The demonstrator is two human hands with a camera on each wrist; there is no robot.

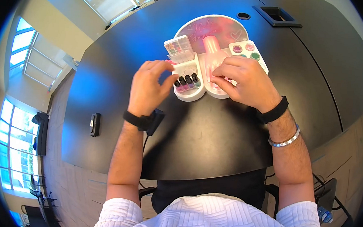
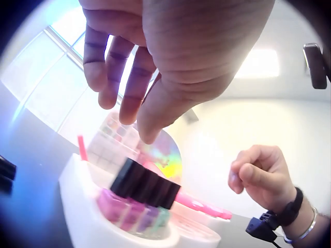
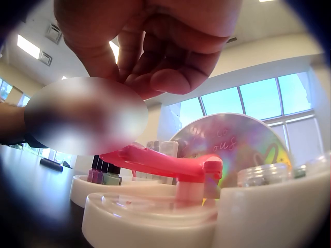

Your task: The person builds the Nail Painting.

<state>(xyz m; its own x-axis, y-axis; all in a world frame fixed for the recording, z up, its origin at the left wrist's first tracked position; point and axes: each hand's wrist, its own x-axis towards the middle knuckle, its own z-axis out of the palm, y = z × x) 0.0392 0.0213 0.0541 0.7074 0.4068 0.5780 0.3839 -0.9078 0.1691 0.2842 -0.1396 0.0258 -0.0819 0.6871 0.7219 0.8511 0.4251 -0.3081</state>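
A white toy nail salon stand (image 1: 188, 98) with a round, iridescent mirror-like backboard (image 1: 229, 26) holds several nail polish bottles (image 1: 187, 82) with black caps. Over these bottles hovers my left hand (image 1: 149, 83), its fingers relaxed and thumb apart, holding nothing. My right hand (image 1: 246, 81) is above the pink bottle-shaped piece (image 1: 212, 47) in the middle, with thumb and fingertips brought close together. From the left wrist view, the right hand (image 2: 266, 175) has curled fingers; I cannot tell whether something small is between them. A blurred oval covers part of the right wrist view.
On the stand's left stands a clear case (image 1: 180, 47) of small coloured pieces. Glitter pots (image 1: 237, 48) sit in the right tray. A small black device (image 1: 95, 124) lies on the dark table (image 1: 213, 141) at left. A recessed table box (image 1: 277, 16) is at the back.
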